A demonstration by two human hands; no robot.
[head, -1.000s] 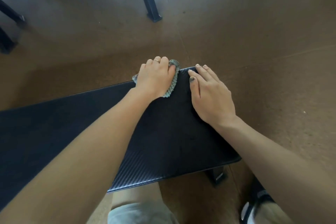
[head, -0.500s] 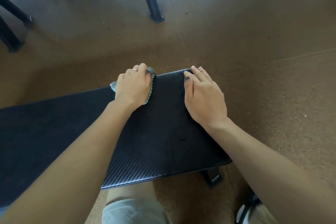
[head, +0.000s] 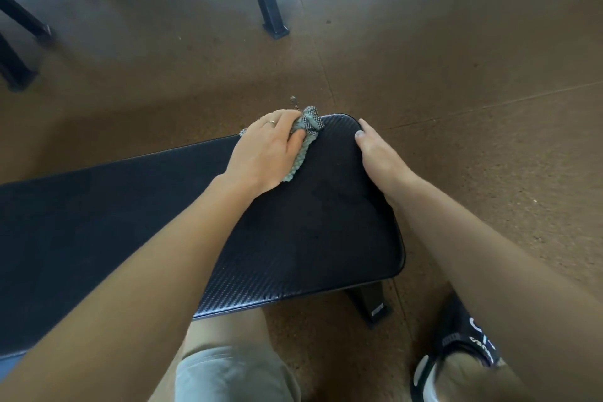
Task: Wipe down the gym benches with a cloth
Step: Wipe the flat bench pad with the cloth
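The left hand (head: 264, 153) gripped the cloth (head: 305, 137) at the far right corner of the bench (head: 310, 232), the right hand (head: 380, 153) lay open on its edge, and the long left part probably remained.

bench pad (head: 293, 232) black w/ carbon-weave texture, cloth (head: 305, 137) grey-green with a checked patch, floor (head: 456, 91) speckled brown, shorts (head: 228, 375) probably light grey, shoe (head: 463, 339) black/white.
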